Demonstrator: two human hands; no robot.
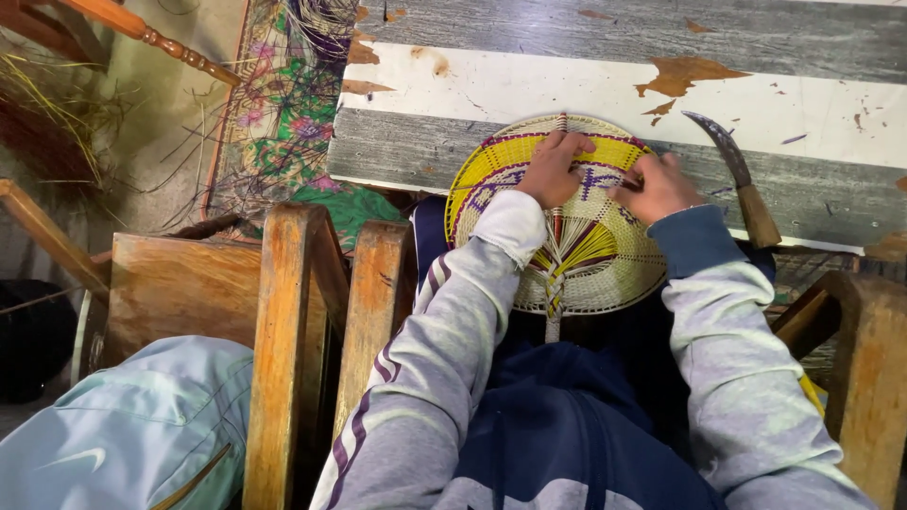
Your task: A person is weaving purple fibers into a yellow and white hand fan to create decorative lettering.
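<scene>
Round woven fan flat across the lap, top edge resting on the grey-and-white painted board at twelve o'clock. Left hand pressed down on the fan's upper half, fingers curled over the yellow band, pinning rather than gripping. Right hand at two o'clock on the fan, fingers bunched tight at the rim, apparently pinching a thin strand, though too small to tell for sure.

Progress, judging from the weave: most of it done. Cream body closed all the way round, yellow and purple bands laid in along the top, ribs fanned out from the centre, short wrapped handle bound at six o'clock. Only the rim near the right hand looks open to more work; loose purple ends showing there.

Around: curved knife with a wooden grip lying on the board at three o'clock of the fan, just beside the right hand, not touching it. Flowered mat with scattered purple fibres at ten o'clock. Wooden chair frame at nine o'clock, pale blue cloth at eight. Nothing between hands and fan; sleeves covering the lower weave a little.
</scene>
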